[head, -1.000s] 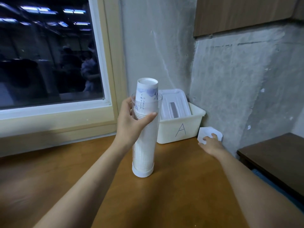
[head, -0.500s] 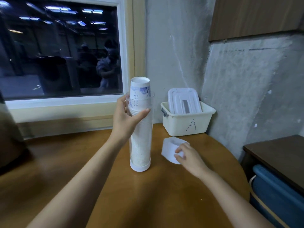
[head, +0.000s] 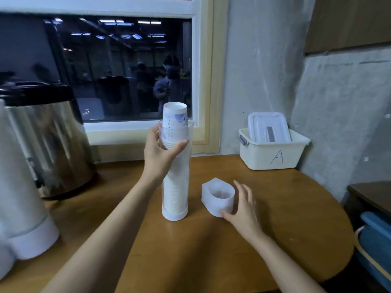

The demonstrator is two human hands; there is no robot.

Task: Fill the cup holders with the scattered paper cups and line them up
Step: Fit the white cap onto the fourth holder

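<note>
A tall clear cup holder (head: 176, 187) stands upright on the wooden table (head: 211, 250), packed with stacked paper cups. The top cup (head: 175, 115), white with a blue print, pokes bottom-up out of the holder's mouth. My left hand (head: 161, 152) grips the holder just below its rim. To its right a white plastic cap (head: 218, 196) lies on its side on the table, hollow side facing me. My right hand (head: 243, 208) is beside the cap with fingers spread, the thumb tip at its lower edge.
A steel urn with a black lid (head: 48, 140) stands at the left, and more white holders (head: 21, 197) sit blurred at the near left. A cream bin marked A (head: 273, 154) holds a lid (head: 267, 126) by the wall. A dark side table (head: 372, 197) and blue container (head: 374, 240) are right.
My right hand brought the white cap from beside the bin to the table next to the holder, and its fingers have opened. My left hand keeps its grip. The view turned left.
</note>
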